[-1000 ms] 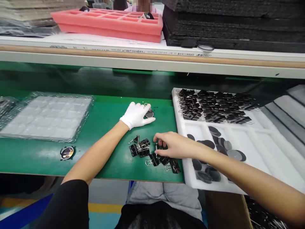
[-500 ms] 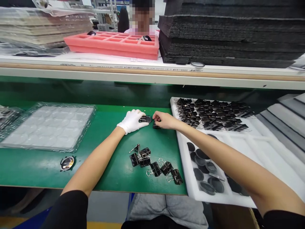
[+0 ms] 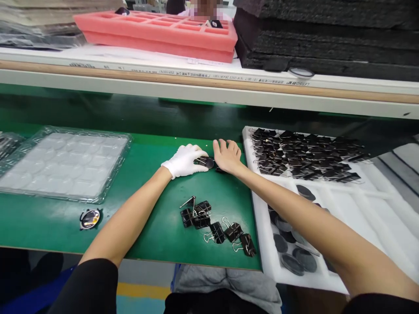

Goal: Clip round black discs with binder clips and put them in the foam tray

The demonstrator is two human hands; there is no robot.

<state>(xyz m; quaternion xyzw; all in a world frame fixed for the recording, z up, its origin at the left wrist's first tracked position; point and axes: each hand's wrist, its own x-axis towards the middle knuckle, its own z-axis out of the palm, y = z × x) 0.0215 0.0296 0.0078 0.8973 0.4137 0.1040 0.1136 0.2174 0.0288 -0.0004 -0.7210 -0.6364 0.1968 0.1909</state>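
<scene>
My left hand (image 3: 186, 162), in a white glove, is closed around a small round black piece (image 3: 209, 163) with a binder clip (image 3: 200, 161) at its left side, low over the green table. Just to the right, my bare right hand (image 3: 227, 156) is turned palm down with its fingers stretched out and apart. A black clip (image 3: 220, 169) shows partly beneath its heel; the rest is hidden. Nearer the front edge lie several loose black binder clips (image 3: 217, 232) with silver wire handles.
To the right, a white foam tray (image 3: 356, 194) carries rows of black binder clips (image 3: 304, 155) and dark round discs (image 3: 304, 259). On the left are a clear plastic tray (image 3: 68, 163) and a round watch-like part (image 3: 90, 219). A shelf (image 3: 196, 93) crosses behind, bearing a pink foam tray (image 3: 157, 41).
My right hand has gone from curled fingers at the clip to spread, flat fingers. The left hand keeps its hold. The camera view has tilted down and come closer.
</scene>
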